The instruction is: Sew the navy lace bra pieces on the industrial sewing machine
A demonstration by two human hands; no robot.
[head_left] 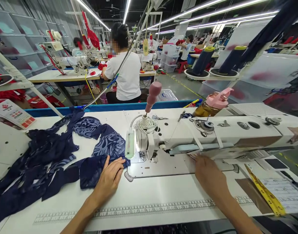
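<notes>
I have my left hand (111, 174) lying flat, fingers extended, on thin, crumpled navy fabric (90, 173) with swirling pale-blue patches, just left of the rounded white sewing machine (180, 136). My right hand (208, 172) bends at the machine's front; its fingertips are too blurred for me to tell what they grasp. The fabric runs out of view leftward. Beyond the smooth white table (149, 191), a person (128, 76) faces away.

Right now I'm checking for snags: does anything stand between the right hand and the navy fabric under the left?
The sewing machine's needle head stands near the direct line between the right hand and the navy fabric. Nothing visible blocks a path around its front.
</notes>
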